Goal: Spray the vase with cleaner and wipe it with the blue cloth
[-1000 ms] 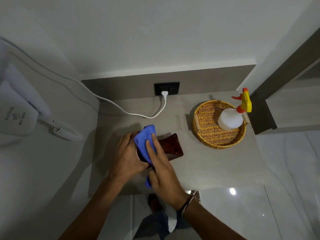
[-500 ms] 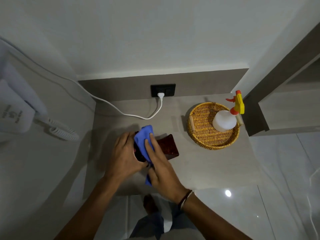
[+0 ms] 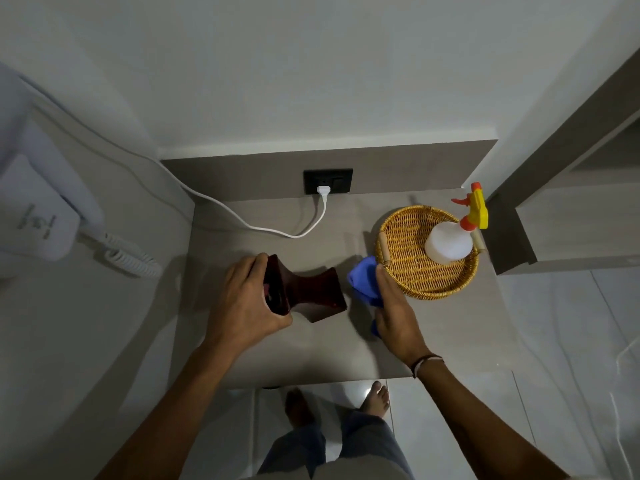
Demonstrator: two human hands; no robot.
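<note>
While my left grip clasps the vase and my right grip bunches the blue cloth beside it, wiping seems paused; next I'd press cloth back on.

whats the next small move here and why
Probably set the blue cloth down in or beside the basket. The right hand holds the cloth off the vase, right at the basket rim where the spray bottle stands. The left hand grips the vase at its mouth. If the vase needs more wiping, the cloth would go back to it instead.
</note>
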